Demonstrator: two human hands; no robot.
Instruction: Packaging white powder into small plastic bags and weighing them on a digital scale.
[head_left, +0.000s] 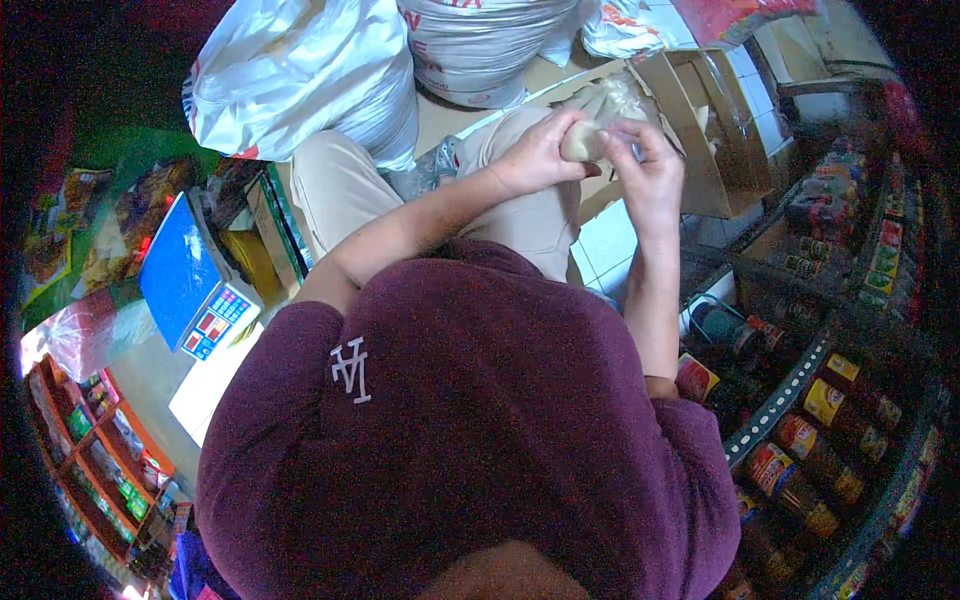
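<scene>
My left hand (536, 154) is closed around a small, pale, filled plastic bag (581, 142), held above my right thigh. At the bag's right end, my right hand (645, 154) pinches its clear plastic between thumb and fingers. Just beyond both hands lies a heap of clear plastic bags (619, 94), partly hidden by them. What fills the small bag cannot be told.
Large white woven sacks (307, 75) stand ahead, and an open cardboard box (694, 127) is at the front right. A blue-topped digital scale (180, 270) sits at left. Shelves of bottles and jars (795, 465) line the right side; an orange divided rack (97, 442) is at lower left.
</scene>
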